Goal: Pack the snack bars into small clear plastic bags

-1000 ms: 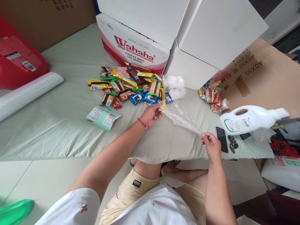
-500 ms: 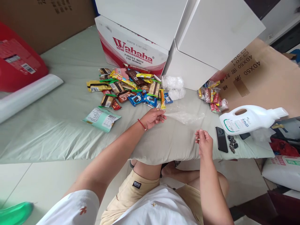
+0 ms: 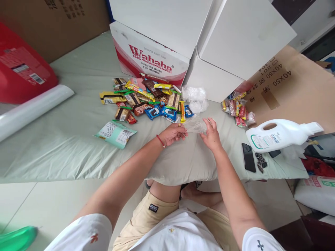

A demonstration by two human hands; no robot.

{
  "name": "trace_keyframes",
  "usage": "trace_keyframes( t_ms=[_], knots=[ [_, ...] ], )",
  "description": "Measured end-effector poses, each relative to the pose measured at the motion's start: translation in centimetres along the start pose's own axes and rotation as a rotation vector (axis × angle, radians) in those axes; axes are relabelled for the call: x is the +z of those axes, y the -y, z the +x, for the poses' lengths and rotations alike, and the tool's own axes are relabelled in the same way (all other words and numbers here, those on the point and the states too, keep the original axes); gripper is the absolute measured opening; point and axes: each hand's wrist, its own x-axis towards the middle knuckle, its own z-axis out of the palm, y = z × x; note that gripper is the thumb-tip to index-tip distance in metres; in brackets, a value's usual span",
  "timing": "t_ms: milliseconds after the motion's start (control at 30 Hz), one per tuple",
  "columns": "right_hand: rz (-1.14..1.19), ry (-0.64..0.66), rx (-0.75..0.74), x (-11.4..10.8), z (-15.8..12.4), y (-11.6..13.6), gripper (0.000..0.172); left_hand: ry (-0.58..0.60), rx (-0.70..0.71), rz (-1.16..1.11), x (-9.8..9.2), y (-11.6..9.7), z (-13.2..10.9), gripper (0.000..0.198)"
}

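Note:
My left hand point(image 3: 173, 134) pinches one end of a thin clear plastic bag point(image 3: 194, 125) over the cloth-covered surface. At the bag's other end is my right hand point(image 3: 211, 135), its fingers spread and thumb apart; whether it touches the film is hard to tell. Just beyond my left hand lies a heap of wrapped snacks point(image 3: 140, 99), with blue packets point(image 3: 169, 113) on its near side. Crumpled clear plastic point(image 3: 194, 94) sits to the right of the heap. A mint-green snack packet point(image 3: 115, 134) lies left of my left forearm.
A Wahaha carton point(image 3: 149, 55) and white boxes point(image 3: 220, 76) stand behind. To the right are bagged snacks point(image 3: 239, 109), a white detergent bottle point(image 3: 280, 135), a phone point(image 3: 248, 157) and keys point(image 3: 260, 162). A plastic roll point(image 3: 36, 109) and red container point(image 3: 23, 66) are at left.
My right hand has moved left and away from me to the clear bag, and its fingers have spread. The bag now spans a shorter gap. My left hand keeps its pinch.

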Motion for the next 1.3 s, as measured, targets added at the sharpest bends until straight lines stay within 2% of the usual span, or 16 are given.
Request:
trace_keyframes(
  t_ms=[67, 100, 200, 467, 633, 733, 867, 933, 1000, 1033, 1067, 1133, 1233, 1300],
  knots=[
    [-0.067, -0.088, -0.03, 0.3, -0.4, -0.1, 0.029, -0.015, 0.004, -0.013, 0.0, 0.0, 0.1, 0.037],
    [-0.089, -0.139, -0.04, 0.3, -0.8, -0.1, 0.022, -0.035, 0.01, -0.023, 0.0, 0.0, 0.2, 0.035],
    [-0.129, -0.223, -0.062, 0.3, -2.9, 0.2, 0.023, -0.139, 0.058, -0.054, 0.0, 0.0, 0.4, 0.03],
    [-0.139, -0.194, -0.128, 0.7, -8.0, 1.9, 0.019, -0.292, 0.145, 0.07, 0.2, 0.4, 0.8, 0.02],
    [-0.19, -0.071, -0.117, 2.0, -11.8, 3.3, 0.02, -0.422, 0.285, 0.24, 0.2, 1.5, 1.3, 0.012],
    [-0.211, -0.015, -0.086, 3.1, -13.2, 3.7, 0.023, -0.443, 0.358, 0.405, 0.2, 2.3, 1.5, 0.013],
    [-0.208, -0.018, -0.048, 3.9, -13.0, 4.3, 0.026, -0.424, 0.407, 0.556, 0.6, 2.9, 1.6, 0.02],
    [-0.17, -0.053, -0.023, 3.7, -12.2, 4.4, 0.025, -0.527, 0.462, 0.598, 0.7, 2.8, 1.3, 0.027],
    [-0.117, -0.112, 0.023, 3.3, -11.2, 4.5, 0.024, -0.7, 0.593, 0.645, 0.9, 2.5, 0.8, 0.034],
    [-0.1, -0.147, 0.051, 3.0, -10.7, 4.5, 0.023, -0.761, 0.674, 0.672, 1.0, 2.3, 0.4, 0.033],
    [-0.094, -0.182, 0.079, 2.8, -10.2, 4.6, 0.023, -0.774, 0.739, 0.702, 1.2, 2.2, 0.0, 0.03],
    [-0.117, -0.233, 0.103, 2.6, -9.3, 4.8, 0.023, -0.651, 0.761, 0.758, 1.6, 2.0, -0.8, 0.036],
    [-0.179, -0.209, 0.042, 3.2, -8.5, 5.6, 0.025, -0.293, 0.522, 0.827, 2.5, 2.2, -1.5, 0.058],
    [-0.19, -0.145, -0.02, 3.9, -8.5, 6.1, 0.026, -0.164, 0.38, 0.852, 3.0, 2.6, -1.5, 0.059]
  ],
)
